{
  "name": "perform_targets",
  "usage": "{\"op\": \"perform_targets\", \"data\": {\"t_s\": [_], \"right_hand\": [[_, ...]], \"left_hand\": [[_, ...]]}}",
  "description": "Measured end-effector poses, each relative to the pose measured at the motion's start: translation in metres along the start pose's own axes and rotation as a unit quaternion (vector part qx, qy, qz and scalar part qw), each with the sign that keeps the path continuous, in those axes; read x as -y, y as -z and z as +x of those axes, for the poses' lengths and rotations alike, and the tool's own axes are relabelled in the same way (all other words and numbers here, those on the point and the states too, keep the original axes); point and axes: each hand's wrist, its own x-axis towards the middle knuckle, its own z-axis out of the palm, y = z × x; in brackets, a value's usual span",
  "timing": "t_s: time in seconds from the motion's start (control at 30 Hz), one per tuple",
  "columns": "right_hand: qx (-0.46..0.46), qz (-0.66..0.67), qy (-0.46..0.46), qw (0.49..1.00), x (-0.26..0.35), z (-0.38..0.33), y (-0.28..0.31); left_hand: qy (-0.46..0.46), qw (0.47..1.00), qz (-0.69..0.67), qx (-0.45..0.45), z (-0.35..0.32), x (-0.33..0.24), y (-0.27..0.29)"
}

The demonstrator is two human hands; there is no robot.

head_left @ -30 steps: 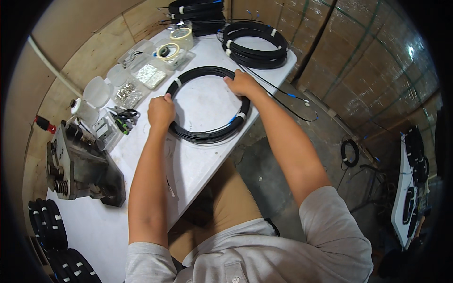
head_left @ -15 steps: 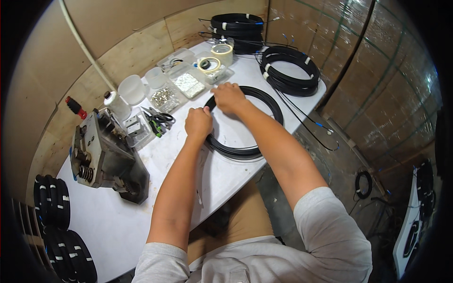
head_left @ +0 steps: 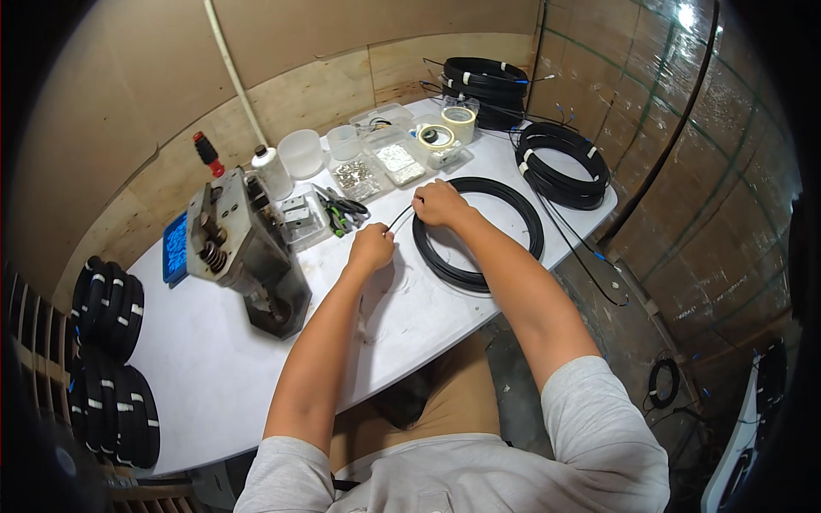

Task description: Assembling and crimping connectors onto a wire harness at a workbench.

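A ring-shaped coil of black cable lies flat on the white table in front of me. My right hand is closed over the coil's upper left side, gripping it from above. To the left of the coil, my left hand pinches a thin cable strand that stretches across from the coil. The fingertips of both hands are partly hidden. Pliers with green and black handles lie just beyond my left hand.
A metal bench press with a red-handled screwdriver stands at left, a blue tray beside it. Clear bins, tape rolls and a white bottle line the back. Finished-looking coils sit back right; others hang far left.
My left hand has drawn away leftward from the coil, and a strand now spans the gap between my hands. My right hand stays on the coil. The view has swung left.
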Motion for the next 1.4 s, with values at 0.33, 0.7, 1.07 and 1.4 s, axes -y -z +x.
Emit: {"op": "perform_targets", "data": {"t_s": [0.33, 0.7, 1.07, 1.4], "right_hand": [[-0.029, -0.044, 0.131, 0.990, 0.117, -0.069, -0.033], [-0.103, 0.104, 0.211, 0.966, 0.162, -0.101, -0.047], [-0.101, 0.118, 0.234, 0.960, 0.197, -0.100, -0.059], [-0.082, 0.237, 0.352, 0.902, 0.233, -0.078, -0.054]], "left_hand": [[0.114, 0.985, -0.121, 0.048, -0.078, 0.037, 0.059], [-0.031, 0.988, 0.007, -0.152, -0.170, 0.062, 0.100], [-0.065, 0.972, -0.055, -0.218, -0.212, 0.084, 0.119], [0.005, 0.964, -0.026, -0.266, -0.217, 0.112, 0.131]]}}
